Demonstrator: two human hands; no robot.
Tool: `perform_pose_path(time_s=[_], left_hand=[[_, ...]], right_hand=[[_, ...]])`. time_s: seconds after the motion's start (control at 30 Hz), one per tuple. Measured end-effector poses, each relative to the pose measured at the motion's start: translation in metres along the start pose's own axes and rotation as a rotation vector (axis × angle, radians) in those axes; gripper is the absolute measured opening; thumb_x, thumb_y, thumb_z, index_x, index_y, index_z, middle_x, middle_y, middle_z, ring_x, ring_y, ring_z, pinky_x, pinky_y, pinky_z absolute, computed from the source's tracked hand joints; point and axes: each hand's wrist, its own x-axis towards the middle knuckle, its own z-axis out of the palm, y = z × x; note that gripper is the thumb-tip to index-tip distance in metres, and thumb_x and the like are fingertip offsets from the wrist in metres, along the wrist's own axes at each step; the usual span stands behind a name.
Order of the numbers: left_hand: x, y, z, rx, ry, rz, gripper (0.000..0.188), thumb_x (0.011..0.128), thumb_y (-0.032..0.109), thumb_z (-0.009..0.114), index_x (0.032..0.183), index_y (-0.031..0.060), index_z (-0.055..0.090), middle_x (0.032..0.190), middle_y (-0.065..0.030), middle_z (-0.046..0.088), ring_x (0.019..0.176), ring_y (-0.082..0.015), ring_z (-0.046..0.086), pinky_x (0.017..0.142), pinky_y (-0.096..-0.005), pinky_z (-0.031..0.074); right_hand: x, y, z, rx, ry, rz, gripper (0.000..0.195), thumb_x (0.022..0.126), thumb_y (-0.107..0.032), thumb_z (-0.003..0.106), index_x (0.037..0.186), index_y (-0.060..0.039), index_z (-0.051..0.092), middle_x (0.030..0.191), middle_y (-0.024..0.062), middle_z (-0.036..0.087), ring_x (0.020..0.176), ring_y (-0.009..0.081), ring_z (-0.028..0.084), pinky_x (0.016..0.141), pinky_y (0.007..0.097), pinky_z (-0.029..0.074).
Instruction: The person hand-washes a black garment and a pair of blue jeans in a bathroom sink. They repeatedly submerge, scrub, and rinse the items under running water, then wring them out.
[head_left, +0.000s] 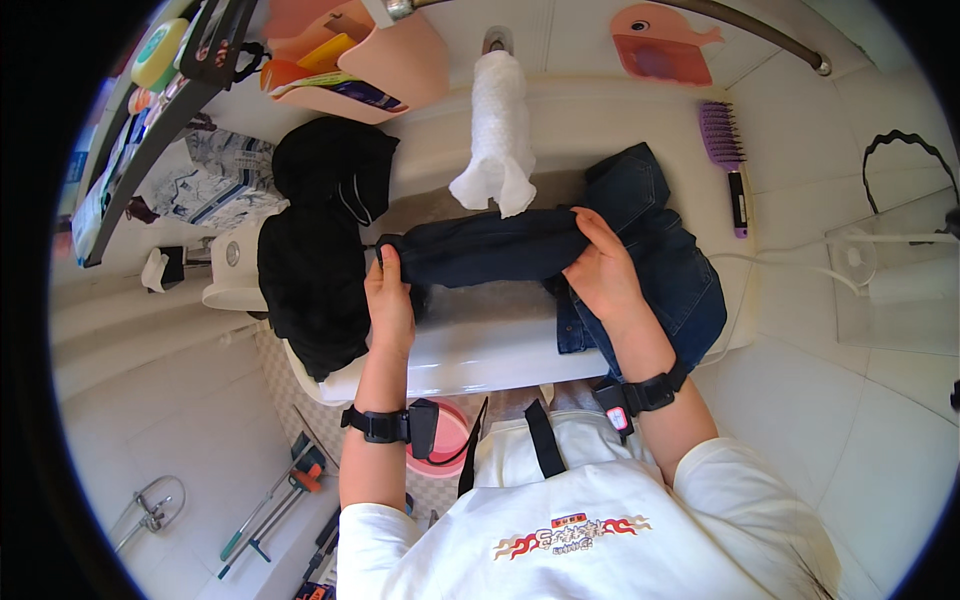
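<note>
A dark navy cloth, folded into a long band, is stretched level over the basin of a white sink. My left hand grips its left end, thumb on top. At its right end my right hand holds it with the thumb along the upper edge. Black garments lie bunched on the sink's left side, near my left hand. Blue denim jeans are heaped on the right side, partly under my right forearm. A white towel-like cover wraps the faucet just beyond the cloth.
A purple hairbrush lies at the sink's right rim, near a white cable. A pink wall holder and a dark shelf stand at the upper left. Below the sink is a pink basin; mops lean at the lower left.
</note>
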Motion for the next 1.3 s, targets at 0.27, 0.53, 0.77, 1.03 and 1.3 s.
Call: perform_pose_path(time_s=[0.27, 0.53, 0.77, 1.03, 1.3], left_hand=[[0.004, 0.034, 0.005, -0.019, -0.002, 0.049, 0.038, 0.102, 0.039, 0.049, 0.106, 0.0029, 0.061, 0.098, -0.0031, 0.066, 0.086, -0.0106, 0.061, 0.077, -0.0241, 0.05], [0.003, 0.05, 0.008, -0.194, 0.026, -0.08, 0.044, 0.101, 0.042, 0.049, 0.114, 0.0013, 0.06, 0.107, -0.0078, 0.067, 0.095, -0.0178, 0.065, 0.087, -0.0295, 0.051], [0.02, 0.07, 0.003, 0.006, -0.036, -0.034, 0.048, 0.101, 0.041, 0.048, 0.125, -0.0004, 0.056, 0.116, -0.0095, 0.066, 0.102, -0.019, 0.065, 0.089, -0.0304, 0.051], [0.041, -0.035, -0.01, 0.826, -0.249, 0.524, 0.073, 0.083, 0.007, 0.069, 0.148, 0.0127, 0.034, 0.148, -0.0188, 0.036, 0.135, -0.0347, 0.037, 0.112, -0.0401, 0.03], [0.036, -0.054, -0.009, 1.586, -0.141, 0.583, 0.059, 0.079, 0.013, 0.069, 0.135, 0.0195, 0.051, 0.146, -0.0182, 0.037, 0.13, -0.0399, 0.04, 0.105, -0.0487, 0.037]], right_hand=[[-0.019, -0.012, 0.024, -0.315, 0.042, 0.088, 0.064, 0.089, -0.006, 0.067, 0.143, -0.0053, 0.032, 0.118, 0.0165, 0.058, 0.104, 0.0233, 0.063, 0.092, 0.0392, 0.053], [-0.035, 0.008, 0.01, -0.631, 0.042, 0.2, 0.074, 0.086, -0.008, 0.072, 0.146, -0.0067, 0.028, 0.097, 0.0145, 0.065, 0.086, 0.019, 0.066, 0.072, 0.033, 0.056], [-0.031, 0.036, -0.007, -1.673, -0.04, 0.086, 0.041, 0.082, -0.016, 0.07, 0.121, -0.0079, 0.06, 0.085, 0.0107, 0.069, 0.078, 0.0271, 0.068, 0.072, 0.0363, 0.053], [0.006, 0.093, -0.022, -2.236, -0.306, -0.4, 0.047, 0.082, -0.019, 0.065, 0.129, -0.018, 0.059, 0.14, 0.0162, 0.049, 0.132, 0.0335, 0.043, 0.11, 0.0461, 0.03], [0.059, 0.112, -0.044, -2.61, -0.192, 0.147, 0.059, 0.09, -0.031, 0.053, 0.147, -0.0228, 0.04, 0.145, 0.018, 0.042, 0.134, 0.0327, 0.041, 0.117, 0.0439, 0.017]])
